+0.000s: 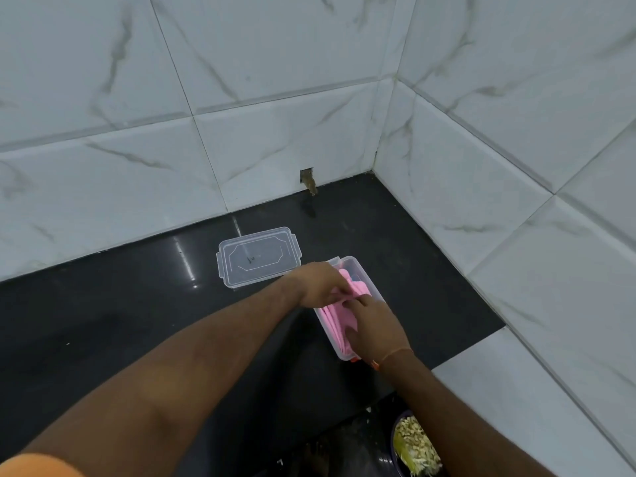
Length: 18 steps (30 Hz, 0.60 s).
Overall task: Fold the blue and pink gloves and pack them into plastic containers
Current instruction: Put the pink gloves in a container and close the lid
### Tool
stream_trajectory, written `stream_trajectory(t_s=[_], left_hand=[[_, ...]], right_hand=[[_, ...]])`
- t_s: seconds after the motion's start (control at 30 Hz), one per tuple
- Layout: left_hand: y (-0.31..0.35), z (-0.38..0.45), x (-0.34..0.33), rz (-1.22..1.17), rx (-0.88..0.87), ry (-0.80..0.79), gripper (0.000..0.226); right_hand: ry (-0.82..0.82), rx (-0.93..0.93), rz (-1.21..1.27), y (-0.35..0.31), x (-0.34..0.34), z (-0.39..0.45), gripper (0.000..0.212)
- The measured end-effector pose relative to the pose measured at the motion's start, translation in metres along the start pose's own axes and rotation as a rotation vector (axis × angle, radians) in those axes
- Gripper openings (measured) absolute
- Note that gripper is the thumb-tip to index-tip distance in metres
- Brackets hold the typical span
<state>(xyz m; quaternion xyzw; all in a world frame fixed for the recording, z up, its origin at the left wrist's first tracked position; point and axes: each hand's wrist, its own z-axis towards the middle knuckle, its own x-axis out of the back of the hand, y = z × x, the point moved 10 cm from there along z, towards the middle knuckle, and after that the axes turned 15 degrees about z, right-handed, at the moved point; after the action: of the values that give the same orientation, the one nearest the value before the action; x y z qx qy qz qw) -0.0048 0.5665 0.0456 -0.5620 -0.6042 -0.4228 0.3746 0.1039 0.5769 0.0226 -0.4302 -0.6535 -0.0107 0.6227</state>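
Note:
A clear plastic container [370, 287] stands open on the black counter, right of centre. Folded pink gloves [332, 321] lie inside it. My left hand [318, 284] reaches over the container's left rim and pinches the pink fabric near the middle. My right hand [377, 327] rests on the near half of the gloves, fingers pressing them down. A bit of blue shows at the container's far end, mostly hidden by my left hand. The container's clear lid [258, 258] lies flat on the counter to the far left of it.
The black counter [137, 321] runs into a corner of white marble-tiled walls [481, 149]. A small hole [307, 177] sits in the back wall at counter level. A dark bowl of food [414, 445] is below the counter's near edge, bottom right.

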Motion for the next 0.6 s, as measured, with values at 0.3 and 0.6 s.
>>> stream_trajectory(t_s=[0.3, 0.6], left_hand=[[-0.048, -0.016, 0.002, -0.322, 0.428, 0.32, 0.046], [-0.095, -0.075, -0.067, -0.822, 0.57, 0.301, 0.027]], right_hand=[[0.478, -0.579, 0.779, 0.067, -0.008, -0.096, 0.08], [0.378, -0.588, 1.369, 0.049, -0.048, -0.08, 0.045]])
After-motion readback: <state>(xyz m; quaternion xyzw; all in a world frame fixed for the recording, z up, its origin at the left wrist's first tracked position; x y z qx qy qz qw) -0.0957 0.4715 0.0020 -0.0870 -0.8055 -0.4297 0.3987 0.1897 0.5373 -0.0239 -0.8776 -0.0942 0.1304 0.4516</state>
